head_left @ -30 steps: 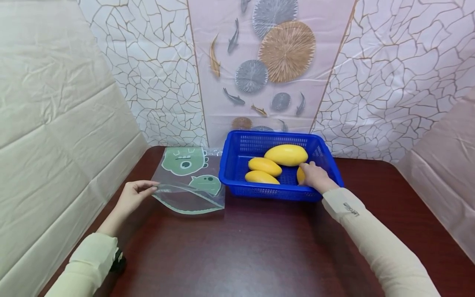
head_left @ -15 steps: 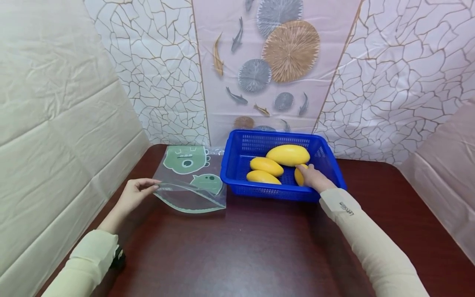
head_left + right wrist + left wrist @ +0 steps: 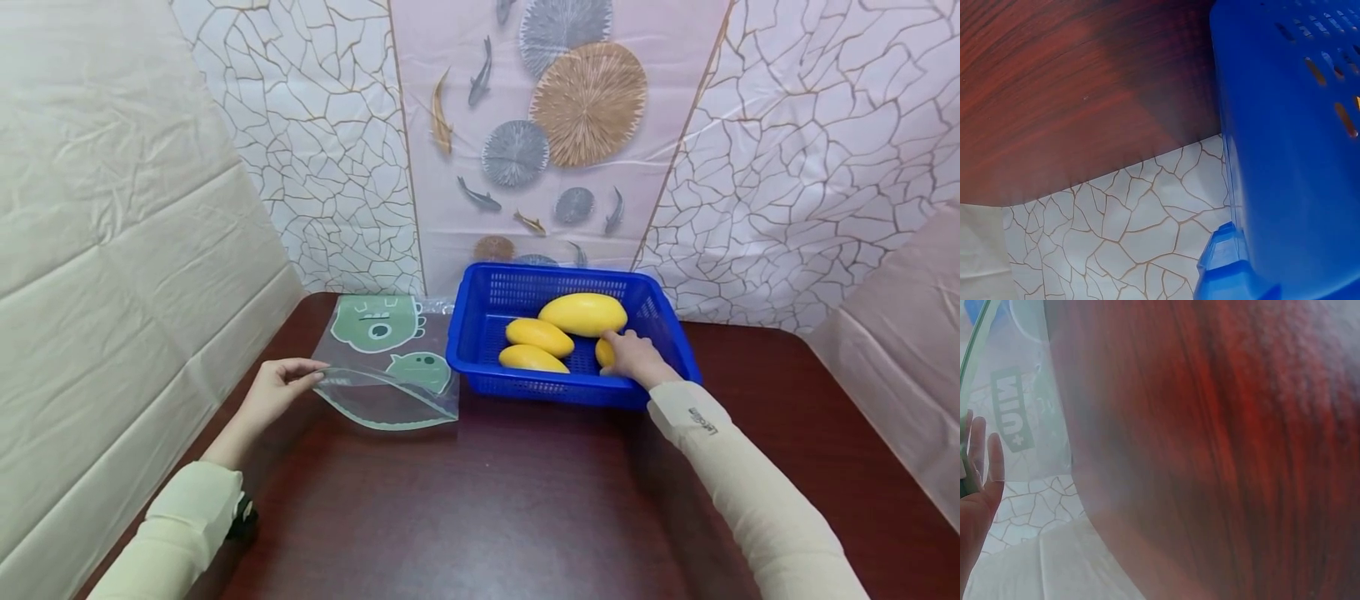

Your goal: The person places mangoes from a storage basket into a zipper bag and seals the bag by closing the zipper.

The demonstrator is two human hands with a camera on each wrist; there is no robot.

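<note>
A blue plastic basket [image 3: 480,367] stands at the back of the dark red table and holds several yellow mangoes [image 3: 582,313]. My right hand [image 3: 633,357] reaches into its right side and curls round a small mango [image 3: 604,352], mostly hidden under the fingers. Left of the basket lies a clear zip bag [image 3: 382,367] printed with green cartoon faces. My left hand [image 3: 273,390] pinches the bag's upper flap at its open edge and holds it lifted. In the left wrist view the bag [image 3: 1019,419] shows beside my fingertips [image 3: 988,465]. The right wrist view shows only the basket wall [image 3: 1291,156].
Crumpled patterned sheets close off the table at the back and on both sides. Bare dark wood [image 3: 487,500] stretches from the basket to the near edge. The table's right part [image 3: 787,400] carries nothing.
Almost nothing has moved. My right hand has settled slightly closer round the small mango in the basket. The left hand keeps the bag's flap lifted in the same place.
</note>
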